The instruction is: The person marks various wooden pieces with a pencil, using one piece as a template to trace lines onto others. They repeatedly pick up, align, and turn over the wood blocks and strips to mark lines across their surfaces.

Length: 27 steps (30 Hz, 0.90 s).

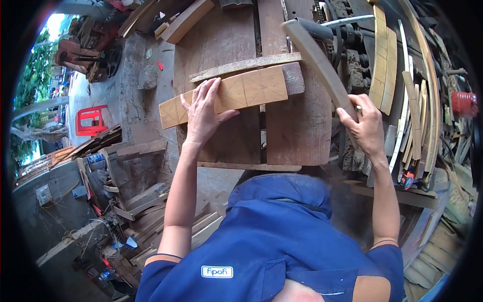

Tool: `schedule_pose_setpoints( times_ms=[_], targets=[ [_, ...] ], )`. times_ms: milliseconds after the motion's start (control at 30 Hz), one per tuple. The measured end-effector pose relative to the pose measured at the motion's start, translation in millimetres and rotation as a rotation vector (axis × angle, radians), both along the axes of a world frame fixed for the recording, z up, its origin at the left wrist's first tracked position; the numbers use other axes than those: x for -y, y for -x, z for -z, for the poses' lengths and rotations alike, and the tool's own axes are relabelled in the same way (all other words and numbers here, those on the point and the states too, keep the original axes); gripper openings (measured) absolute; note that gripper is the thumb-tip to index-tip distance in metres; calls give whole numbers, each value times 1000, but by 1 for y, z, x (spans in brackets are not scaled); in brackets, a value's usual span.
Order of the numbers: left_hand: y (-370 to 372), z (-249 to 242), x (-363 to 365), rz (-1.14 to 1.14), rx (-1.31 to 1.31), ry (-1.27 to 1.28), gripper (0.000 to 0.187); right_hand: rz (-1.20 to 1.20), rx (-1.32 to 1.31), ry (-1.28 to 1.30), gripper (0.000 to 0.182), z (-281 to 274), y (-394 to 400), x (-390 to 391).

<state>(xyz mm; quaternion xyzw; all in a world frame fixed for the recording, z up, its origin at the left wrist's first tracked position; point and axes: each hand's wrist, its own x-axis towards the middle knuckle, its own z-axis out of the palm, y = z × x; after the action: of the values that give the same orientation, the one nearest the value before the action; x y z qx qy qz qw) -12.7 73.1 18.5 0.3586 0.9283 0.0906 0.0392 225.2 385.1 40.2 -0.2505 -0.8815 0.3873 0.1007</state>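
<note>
My left hand point(204, 113) lies spread on a curved, light brown wooden piece point(246, 90) with pencil lines across its face, its thumb out to the right. That piece rests on the wooden workbench point(297, 136). Just behind it lie a narrow rough strip point(241, 67) and a greyish block point(294, 79), partly covered by the marked piece. On the right, my right hand point(363, 123) is closed round a long, slightly bent wooden piece point(319, 63), which slants up and to the left over the bench's right side.
Curved wooden pieces point(381, 60) and thin strips point(408, 116) are stacked at the right. A wood block point(188, 21) lies at the bench's far left. A red plastic stool point(91, 121) stands on the floor at the left, with scrap wood point(146, 196) nearer.
</note>
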Motion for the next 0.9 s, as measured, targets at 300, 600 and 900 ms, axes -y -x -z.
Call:
schedule_pose_setpoints(
  times_ms=[300, 600, 900],
  targets=[
    [22, -18, -4, 133, 148, 67, 94, 70, 101, 82, 42, -1, -35, 15],
    [38, -34, -11, 325, 139, 210, 99, -29, 57, 96, 39, -1, -44, 26],
    [41, -26, -4, 255, 109, 205, 103, -63, 33, 49, 36, 12, -45, 32]
  ],
)
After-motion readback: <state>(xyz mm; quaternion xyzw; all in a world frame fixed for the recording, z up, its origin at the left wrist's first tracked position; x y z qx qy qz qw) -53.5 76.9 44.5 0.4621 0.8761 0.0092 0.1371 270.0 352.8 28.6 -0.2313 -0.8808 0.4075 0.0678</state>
